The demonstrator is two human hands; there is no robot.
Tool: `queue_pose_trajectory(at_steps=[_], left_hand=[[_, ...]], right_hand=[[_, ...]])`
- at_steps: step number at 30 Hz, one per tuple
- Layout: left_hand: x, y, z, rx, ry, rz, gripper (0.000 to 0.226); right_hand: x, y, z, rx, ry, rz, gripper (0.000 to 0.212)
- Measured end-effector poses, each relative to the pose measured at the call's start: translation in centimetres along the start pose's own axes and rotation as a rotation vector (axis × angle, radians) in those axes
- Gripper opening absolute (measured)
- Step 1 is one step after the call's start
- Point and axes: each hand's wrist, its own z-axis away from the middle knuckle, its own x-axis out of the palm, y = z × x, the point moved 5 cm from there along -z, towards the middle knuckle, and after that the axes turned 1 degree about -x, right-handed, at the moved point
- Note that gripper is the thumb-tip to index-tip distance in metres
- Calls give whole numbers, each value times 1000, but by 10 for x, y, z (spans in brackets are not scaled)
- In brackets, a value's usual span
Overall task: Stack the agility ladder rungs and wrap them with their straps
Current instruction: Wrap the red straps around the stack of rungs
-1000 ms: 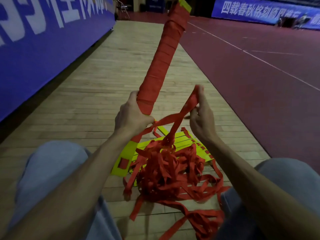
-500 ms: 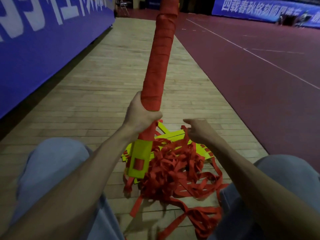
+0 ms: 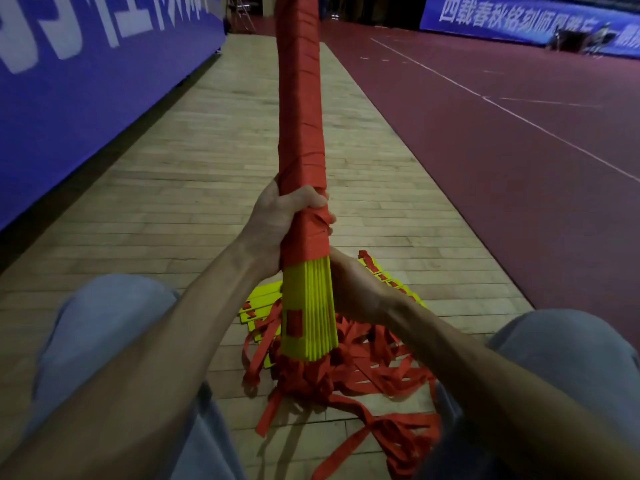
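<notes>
R hand (image 3: 353, 289) moved off the loose straps (image 3: 374, 372) up to the yellow end of the rung bundle (image 3: 301, 133), fingers hidden behind it so can't tell its grip. L hand (image 3: 284, 223) curled tight round the red-wrapped part, bundle upright over leftover rungs (image 3: 258, 303) on wood floor (image 3: 207, 168).

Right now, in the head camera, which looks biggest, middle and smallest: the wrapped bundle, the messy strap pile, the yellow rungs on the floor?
1. wrapped bundle: longest, runs off the top, though nearest the camera.
2. strap pile: sprawls wide, so nearly a tie.
3. yellow rungs on the floor: smallest, mostly hidden.
</notes>
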Motion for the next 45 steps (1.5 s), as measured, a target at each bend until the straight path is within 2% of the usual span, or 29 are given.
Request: queue_pose_trajectory(at_steps=[4,6,9,12,13,15,17,20,22,24,27,30,32,34,36,37,39,41,42,45], left_hand=[[-9,-1,-3,-49,6,-7,21],[-15,-2,-5,-80,8,-29,30],[-19,-2,-9,-43,48,-127,25],[-22,-5,-13,54,167,-237,32],[-24,-7,-14,95,218,-291,34],[-28,-9,-16,149,329,-423,44],[-28,-11,-14,162,402,-498,61],[-23,-19,-12,125,406,-393,81],[-20,-24,-15,80,360,-251,73],[-16,-25,-16,45,298,-111,56],[-11,-16,-15,53,185,34,38],[-8,-4,-12,64,99,159,47],[0,-5,-8,3,-2,223,40],[5,-9,-3,-35,-110,379,27],[3,-8,-4,-39,-162,538,32],[0,-5,-5,-51,-148,546,34],[-6,-1,-8,-93,-79,464,27],[-14,-1,-10,-146,26,310,9],[-18,-3,-11,-164,83,219,10],[-25,-6,-12,-145,237,-9,17]], right_hand=[[-7,-11,3,31,-48,142,63],[-16,-21,6,-9,-64,224,58],[-24,-31,11,-30,-60,374,45],[-23,-38,16,-44,-30,524,38],[-21,-40,18,-42,-14,557,42],[-15,-46,21,-80,50,728,56],[-6,-45,21,-137,137,1013,64],[0,-30,18,-106,364,1240,73],[-2,-23,15,-110,491,1245,70],[-8,-27,16,-127,515,1172,48],[-15,-40,23,-197,330,831,23],[-14,-50,34,-270,130,413,36],[-5,-47,35,-269,31,326,41],[2,-41,33,-250,-16,362,36],[4,-41,29,-216,-19,417,29],[3,-43,28,-191,-23,459,30],[-2,-49,26,-145,-31,609,55],[-4,-48,24,-64,-72,742,84],[-5,-46,25,-21,-95,764,86],[-12,-46,25,-11,-102,880,73]])
